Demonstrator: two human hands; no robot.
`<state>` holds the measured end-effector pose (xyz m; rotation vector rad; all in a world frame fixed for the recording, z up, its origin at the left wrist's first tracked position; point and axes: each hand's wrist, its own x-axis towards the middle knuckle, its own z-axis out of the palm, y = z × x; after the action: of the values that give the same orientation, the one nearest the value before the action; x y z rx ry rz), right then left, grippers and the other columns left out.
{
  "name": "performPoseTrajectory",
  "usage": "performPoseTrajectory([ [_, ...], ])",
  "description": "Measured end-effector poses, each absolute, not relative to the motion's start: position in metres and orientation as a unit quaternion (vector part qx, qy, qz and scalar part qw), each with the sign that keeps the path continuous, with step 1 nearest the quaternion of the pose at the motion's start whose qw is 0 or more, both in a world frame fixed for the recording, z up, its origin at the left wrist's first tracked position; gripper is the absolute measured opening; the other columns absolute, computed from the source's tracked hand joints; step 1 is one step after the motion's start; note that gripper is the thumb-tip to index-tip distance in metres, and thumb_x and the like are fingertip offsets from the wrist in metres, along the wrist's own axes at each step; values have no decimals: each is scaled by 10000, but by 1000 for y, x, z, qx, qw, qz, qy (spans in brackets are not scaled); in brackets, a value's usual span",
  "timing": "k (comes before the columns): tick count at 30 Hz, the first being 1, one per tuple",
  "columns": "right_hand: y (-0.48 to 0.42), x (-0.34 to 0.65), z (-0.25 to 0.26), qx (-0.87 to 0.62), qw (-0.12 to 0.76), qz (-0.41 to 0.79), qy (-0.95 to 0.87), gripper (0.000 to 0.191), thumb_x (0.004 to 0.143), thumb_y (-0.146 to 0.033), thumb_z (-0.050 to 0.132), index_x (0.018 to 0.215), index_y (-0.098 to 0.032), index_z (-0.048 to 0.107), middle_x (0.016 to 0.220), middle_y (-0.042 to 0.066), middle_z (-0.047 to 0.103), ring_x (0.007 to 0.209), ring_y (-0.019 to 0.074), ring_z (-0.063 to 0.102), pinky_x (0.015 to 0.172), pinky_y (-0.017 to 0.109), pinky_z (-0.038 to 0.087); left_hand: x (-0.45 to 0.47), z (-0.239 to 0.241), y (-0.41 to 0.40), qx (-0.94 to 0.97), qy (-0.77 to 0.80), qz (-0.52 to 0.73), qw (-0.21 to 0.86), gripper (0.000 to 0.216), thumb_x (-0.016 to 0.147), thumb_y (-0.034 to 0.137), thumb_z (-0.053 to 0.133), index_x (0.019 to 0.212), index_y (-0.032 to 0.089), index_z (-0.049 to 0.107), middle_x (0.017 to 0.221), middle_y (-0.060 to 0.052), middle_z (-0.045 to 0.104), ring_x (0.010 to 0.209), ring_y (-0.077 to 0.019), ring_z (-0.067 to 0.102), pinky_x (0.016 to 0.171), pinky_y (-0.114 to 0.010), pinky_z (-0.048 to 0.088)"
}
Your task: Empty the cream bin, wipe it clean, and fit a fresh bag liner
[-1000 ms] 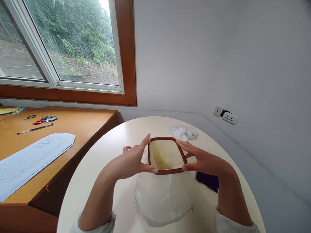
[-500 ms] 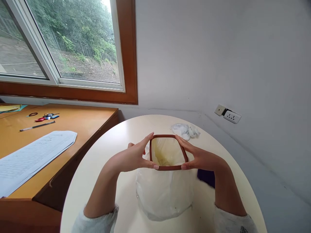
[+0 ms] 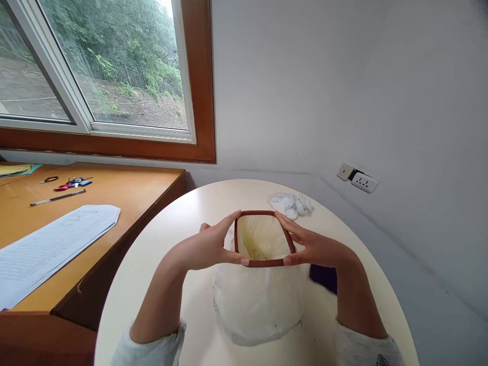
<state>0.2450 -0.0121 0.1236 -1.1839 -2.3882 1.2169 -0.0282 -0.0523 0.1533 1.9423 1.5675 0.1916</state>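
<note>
1. Step in hand, judged: seating or steadying the brown rim [image 3: 267,264] over the white bag [image 3: 259,300].
2. Left hand [image 3: 213,246]: thumb and forefinger spread wide, holding the rim's left side, thumb on near edge.
3. Right hand [image 3: 316,249]: same wide hold, right side.
4. Bag shows inside the rim and outside below it, on the round table [image 3: 213,203]; whether a bin is underneath, can't tell.
5. Next move likely calls for even pressure both sides, liner not slipping.
6. Table also: crumpled plastic [image 3: 287,204] beyond rim, dark purple item [image 3: 323,278] by right wrist.
7. Room: wooden desk [image 3: 141,190] at left with papers [image 3: 61,239], pen [image 3: 57,198]; window [image 3: 114,66]; wall socket [image 3: 365,182] at right.
</note>
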Motion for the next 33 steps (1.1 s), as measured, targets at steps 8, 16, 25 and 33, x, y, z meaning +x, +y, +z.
performPoseTrajectory([
  [8,-14,243,127,-412,96,409,-809,1020,702,-558,628,1432,-293,-34,1517,-19,-90,1389,252,38,1097,385,244,-30,149,-51,741,590,78,312,1028,602,729,549,1416,403,11,1172,-60,504,1116,-327,409,835,-382,403],
  [16,-17,242,130,-408,103,398,-815,977,718,-555,610,1432,-295,-4,1520,-13,-65,1388,249,50,1098,390,241,-31,149,-50,759,568,95,303,943,642,717,524,1416,393,95,1129,-62,522,1023,-293,449,831,-370,394],
  [25,-18,244,131,-424,93,382,-816,965,720,-577,596,1436,-284,19,1520,-11,-33,1389,250,39,1102,396,227,-29,151,-51,766,561,88,302,901,674,677,528,1414,397,97,1243,-47,492,996,-269,452,842,-362,378],
  [33,-27,241,140,-449,95,341,-820,866,717,-596,583,1423,-304,174,1513,-25,56,1379,276,110,1104,424,202,-31,145,-49,781,538,102,302,861,690,661,518,1412,392,135,1445,-17,293,980,-220,489,861,-320,375],
])
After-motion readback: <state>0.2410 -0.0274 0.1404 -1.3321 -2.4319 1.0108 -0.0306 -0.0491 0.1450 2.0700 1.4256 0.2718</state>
